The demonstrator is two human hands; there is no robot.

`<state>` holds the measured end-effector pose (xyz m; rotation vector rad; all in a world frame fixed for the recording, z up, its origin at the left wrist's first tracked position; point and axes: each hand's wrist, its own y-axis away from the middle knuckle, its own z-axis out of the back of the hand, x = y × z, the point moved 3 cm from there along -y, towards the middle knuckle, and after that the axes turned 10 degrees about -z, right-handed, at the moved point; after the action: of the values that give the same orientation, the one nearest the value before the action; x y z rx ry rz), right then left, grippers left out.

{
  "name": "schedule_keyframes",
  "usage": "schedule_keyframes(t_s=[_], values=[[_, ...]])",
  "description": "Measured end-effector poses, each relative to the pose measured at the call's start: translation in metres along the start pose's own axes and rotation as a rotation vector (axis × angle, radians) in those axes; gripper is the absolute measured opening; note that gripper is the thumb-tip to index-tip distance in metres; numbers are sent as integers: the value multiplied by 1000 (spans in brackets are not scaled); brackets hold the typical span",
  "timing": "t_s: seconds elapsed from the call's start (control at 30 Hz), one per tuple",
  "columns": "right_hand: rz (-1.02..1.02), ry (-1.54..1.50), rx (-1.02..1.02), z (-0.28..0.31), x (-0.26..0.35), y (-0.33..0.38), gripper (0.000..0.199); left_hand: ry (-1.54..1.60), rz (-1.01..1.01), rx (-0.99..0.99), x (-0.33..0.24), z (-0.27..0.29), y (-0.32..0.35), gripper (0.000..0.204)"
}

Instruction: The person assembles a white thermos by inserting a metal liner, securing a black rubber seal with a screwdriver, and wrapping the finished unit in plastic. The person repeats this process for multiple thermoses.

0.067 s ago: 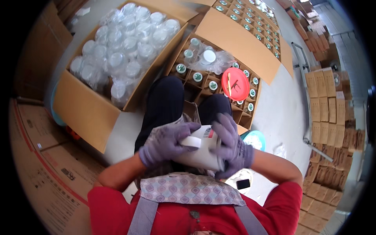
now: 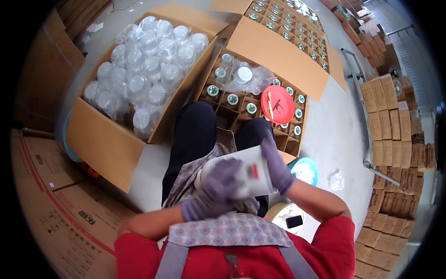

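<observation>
Above my lap I hold a white cylinder-shaped container [image 2: 251, 160] on its side, tilted, with a small red mark on its wall. My right hand [image 2: 276, 167], in a purple-grey glove, is closed around its right end. My left hand [image 2: 216, 186], gloved alike, lies against the near side of the container; motion smears its fingers, so their grip is unclear. Just beyond my knees stands a divided carton [image 2: 223, 109] with several white-and-green-lidded jars. On it rest a red round lid or plate [image 2: 281, 108] with a yellow-handled tool and a clear plastic bag [image 2: 260, 79] around a white-lidded jar.
An open carton [image 2: 104, 153] of bagged clear jars stands at left, another divided carton [image 2: 283, 51] of lidded jars farther off. To my right are a blue basin [image 2: 313, 162], a pale tub [image 2: 274, 214] with a black phone, a metal trolley frame [image 2: 364, 121] and stacked brown boxes [image 2: 385, 125].
The white container has rolled or turned in my hands, bringing its red mark to a new place. My left hand has slid down and across its wall; my right hand now grips its end.
</observation>
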<state>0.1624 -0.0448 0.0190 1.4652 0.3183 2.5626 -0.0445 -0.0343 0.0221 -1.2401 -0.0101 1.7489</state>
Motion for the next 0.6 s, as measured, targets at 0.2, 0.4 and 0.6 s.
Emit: schedule_keyframes(t_s=[0.2, 0.4, 0.6], values=[[404, 406, 148, 31, 33, 22, 93, 408, -64, 5, 27, 28, -6, 31], [91, 134, 77, 5, -22, -1, 76, -5, -80, 10, -9, -11, 3, 31], [546, 439, 28, 31, 36, 26, 51, 484, 8, 95, 27, 21, -6, 29]])
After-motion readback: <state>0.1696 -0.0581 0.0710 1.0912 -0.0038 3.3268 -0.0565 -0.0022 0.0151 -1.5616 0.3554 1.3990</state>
